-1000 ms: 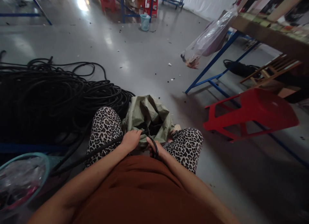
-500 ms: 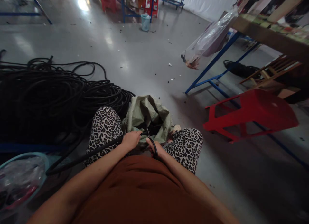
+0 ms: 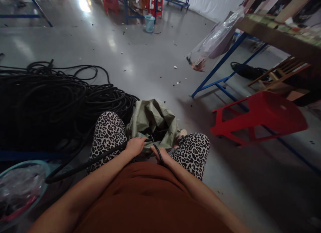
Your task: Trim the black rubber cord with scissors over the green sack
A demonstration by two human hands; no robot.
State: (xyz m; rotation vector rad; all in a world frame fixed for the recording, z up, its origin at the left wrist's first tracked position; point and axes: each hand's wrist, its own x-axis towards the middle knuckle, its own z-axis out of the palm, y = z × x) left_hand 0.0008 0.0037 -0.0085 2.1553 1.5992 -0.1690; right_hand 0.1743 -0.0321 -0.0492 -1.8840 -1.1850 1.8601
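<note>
black cable [image 3: 105,155] runs from the floor at lower left, across the person's left knee, into the left hand [image 3: 135,146], which is clenched around it just in front of the lap. the cable end pokes out past the fingers toward the right hand [image 3: 160,155]. the right hand grasps a pair of black-handled scissors [image 3: 155,148], whose tip points up at the cable end; whether the blades touch the cable cannot be told. both hands sit close together between the knees, which wear leopard-print trousers [image 3: 108,134].

just beyond the hands, on the floor between the legs, an open olive-green sack [image 3: 152,117] holds dark pieces inside. to the left lies a large heap of coiled black cable [image 3: 50,102], touching the left leg. at the lower left edge stands a teal-rimmed basket [image 3: 23,164] with crumpled clear plastic in it. a red plastic stool [image 3: 260,117] lies tipped on its side to the right, well apart from the hands. behind it a worktop [image 3: 273,35] on blue metal legs has a clear plastic bag [image 3: 213,42] hanging from its near end. far off stands a small light-blue bin [image 3: 149,23] on the grey floor [image 3: 140,59].
</note>
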